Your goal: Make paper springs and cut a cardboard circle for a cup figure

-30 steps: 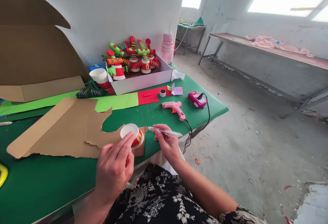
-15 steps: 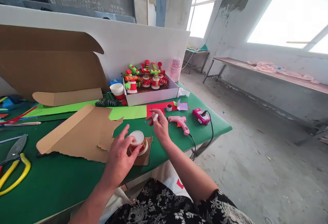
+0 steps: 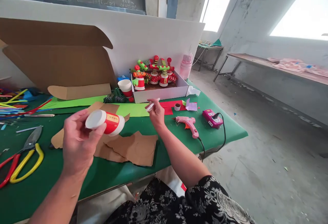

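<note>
My left hand [image 3: 80, 136] is closed around a red and white paper cup [image 3: 112, 122], tilted on its side above the table with its white base toward the palm. A slim white pen [image 3: 151, 106] is pinched in my right hand [image 3: 156, 114], which hovers over the strip of green and red paper. Below the hands lies torn brown cardboard [image 3: 139, 148]; a faint round outline seems to show on its right part. To the right of my right hand rests a pink hot glue gun [image 3: 186, 123] on the green table.
A white box [image 3: 161, 95] with several red and green cup figures stands at the back, beside stacked paper cups [image 3: 125, 85]. Large shears [image 3: 25, 159] lie at left. A purple power box [image 3: 212, 118] with a black cord sits near the table's right edge.
My left hand has picked the paper cup up off the cardboard and carried it left, tipping it sideways. My right hand keeps the pen. The view has shifted slightly left.
</note>
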`<state>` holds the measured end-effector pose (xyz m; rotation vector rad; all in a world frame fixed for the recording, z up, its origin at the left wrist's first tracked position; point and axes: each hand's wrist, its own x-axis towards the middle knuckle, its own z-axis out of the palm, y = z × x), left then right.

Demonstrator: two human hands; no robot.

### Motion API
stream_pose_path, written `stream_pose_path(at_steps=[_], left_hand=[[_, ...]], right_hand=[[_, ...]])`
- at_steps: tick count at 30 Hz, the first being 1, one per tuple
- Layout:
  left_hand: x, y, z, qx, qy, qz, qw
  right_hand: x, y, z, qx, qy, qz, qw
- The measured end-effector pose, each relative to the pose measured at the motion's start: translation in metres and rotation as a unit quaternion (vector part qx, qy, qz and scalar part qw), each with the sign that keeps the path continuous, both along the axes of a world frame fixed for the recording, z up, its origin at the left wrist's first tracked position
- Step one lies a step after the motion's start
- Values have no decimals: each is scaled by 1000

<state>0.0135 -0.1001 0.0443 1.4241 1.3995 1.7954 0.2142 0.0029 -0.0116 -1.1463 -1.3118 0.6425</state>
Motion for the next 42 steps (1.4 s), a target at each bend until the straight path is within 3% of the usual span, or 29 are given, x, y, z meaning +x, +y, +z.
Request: stream_pose_path(at_steps=[3,6,11,15,19,24,28,31,33,37,42], left_hand=[[-5,19,9,-32,109,-18,993],[5,45,10,-68,201,-45,976],[37,100,-8,-51,268,-79,959],[60,134,-25,-55,263,-115,956],[78,149,-27,-35,259,-124,957],[91,148,-15,-9,260,-132,957],[75,158,7,22,251,-83,964],[46,187,27,36,232,47,971],[27,211,36,-14,234,106,966],[8,248,40,-76,236,122,961],[9,263,34,-91,230,115,962]], right_hand=[[13,-4,-1,17,4,-18,1000],[26,-5,2,35,14,-52,998],[33,-4,5,29,9,-50,998],[32,-4,5,45,-2,-46,998],[29,-7,5,55,-10,-38,998],[28,-11,8,84,-21,-37,996],[26,-11,8,84,-13,-29,996],[22,-11,6,83,-20,-6,996],[19,-11,5,90,-32,11,995],[17,-12,5,104,-47,24,993],[16,-13,3,98,-57,23,993]])
